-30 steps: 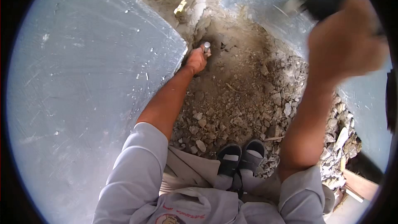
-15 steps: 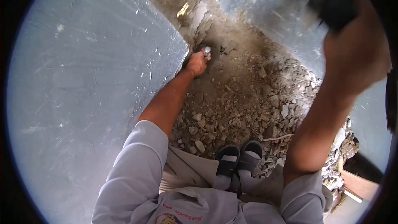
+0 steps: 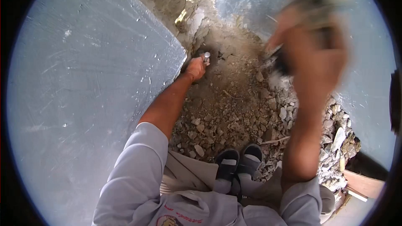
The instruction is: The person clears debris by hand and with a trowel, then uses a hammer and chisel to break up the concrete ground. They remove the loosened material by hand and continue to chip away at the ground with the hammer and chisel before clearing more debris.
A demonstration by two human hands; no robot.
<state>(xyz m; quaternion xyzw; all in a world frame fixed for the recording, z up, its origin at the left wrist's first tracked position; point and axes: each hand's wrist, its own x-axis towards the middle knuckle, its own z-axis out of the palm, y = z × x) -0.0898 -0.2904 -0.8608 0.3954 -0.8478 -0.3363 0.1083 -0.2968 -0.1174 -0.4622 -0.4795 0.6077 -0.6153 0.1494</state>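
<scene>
My left hand (image 3: 196, 68) is closed around a metal chisel (image 3: 207, 55). Its round, pale struck end shows above the fist, while the lower part is hidden by my fingers and the soil. The fist sits low against the dirt, beside the corner of the left grey panel. My right hand (image 3: 312, 54) is raised on the right, close to the camera and smeared by motion. It is wrapped round a dark, heavy-looking hammer (image 3: 282, 60), whose outline is too blurred to make out fully.
Large grey panels (image 3: 96, 79) stand left and at the upper right. Broken rubble (image 3: 234, 121) covers the ground between them, around my sandalled feet (image 3: 228, 165). A wooden board (image 3: 364, 184) lies at the lower right, beside a dark gap.
My right hand has swung down and left with the hammer, nearer the chisel. My left hand keeps its grip on the chisel in the same spot. The view has shifted slightly.
</scene>
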